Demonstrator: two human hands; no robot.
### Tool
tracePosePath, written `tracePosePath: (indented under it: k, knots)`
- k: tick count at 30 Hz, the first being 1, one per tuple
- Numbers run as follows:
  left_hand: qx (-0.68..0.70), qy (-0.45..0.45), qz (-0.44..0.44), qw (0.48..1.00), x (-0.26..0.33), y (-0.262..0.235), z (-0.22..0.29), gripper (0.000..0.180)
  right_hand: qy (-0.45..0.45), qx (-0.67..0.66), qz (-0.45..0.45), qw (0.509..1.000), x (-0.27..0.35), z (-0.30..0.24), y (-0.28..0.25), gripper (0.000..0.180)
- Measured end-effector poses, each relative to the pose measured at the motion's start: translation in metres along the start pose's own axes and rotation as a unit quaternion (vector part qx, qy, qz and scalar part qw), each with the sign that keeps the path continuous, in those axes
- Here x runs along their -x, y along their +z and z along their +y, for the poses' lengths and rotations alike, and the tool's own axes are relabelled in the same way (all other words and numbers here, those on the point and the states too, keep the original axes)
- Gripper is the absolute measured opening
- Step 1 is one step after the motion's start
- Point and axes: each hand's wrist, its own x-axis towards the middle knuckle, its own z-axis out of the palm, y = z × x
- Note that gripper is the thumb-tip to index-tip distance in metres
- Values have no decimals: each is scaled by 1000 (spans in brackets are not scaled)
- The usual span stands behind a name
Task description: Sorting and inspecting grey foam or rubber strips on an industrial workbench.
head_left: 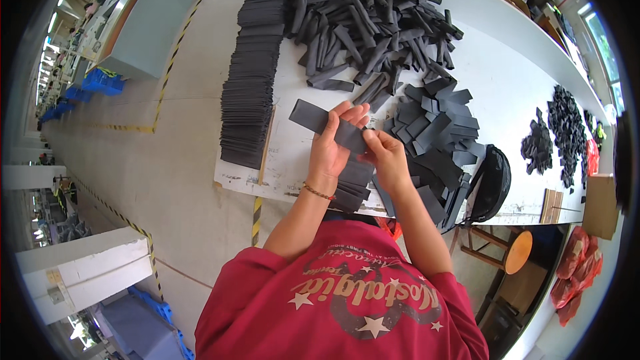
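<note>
A flat, dark grey strip (pixel 308 115), which looks like fabric or thin sheet, is held up over the near edge of the white table (pixel 285 87). My left hand (pixel 325 152) grips it across the palm, thumb on top and fingers beneath. At its right end my right hand (pixel 388 160) pinches the strip between thumb and fingers. Under my hands lies a small stack of similar dark pieces (pixel 353 183), partly hidden by them. To the right spreads a loose heap of flat dark pieces (pixel 433 127).
A long, neat row of stacked dark pieces (pixel 250 87) runs along the table's left side. Rolled dark tubes (pixel 363 23) are heaped at the back. A black mesh-like bag (pixel 492 183) sits at the right front edge, near a wooden stool (pixel 518 251). Smaller dark piles (pixel 565 130) lie far right.
</note>
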Motion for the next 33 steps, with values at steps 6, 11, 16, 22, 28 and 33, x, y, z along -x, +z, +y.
tracePosePath:
  k: [6,11,16,22,28,33]
  knots:
    - [-83,4,180,980,-6,-29,21,33,-132,199,83,968,-2,8,-7,15]
    - [-119,-37,175,977,2,-54,20,27,-83,211,78,971,7,29,-15,14]
    - [-339,-58,224,912,30,-117,5,20,-60,273,85,956,23,73,-31,13]
    - [-351,2,225,909,28,-148,-2,21,-63,328,93,938,25,99,-33,13]
    - [-387,71,291,872,-26,-159,14,13,-56,354,90,929,24,118,-67,15]
    - [-681,240,43,690,-117,-146,-1,11,-93,546,154,818,16,87,-73,14]
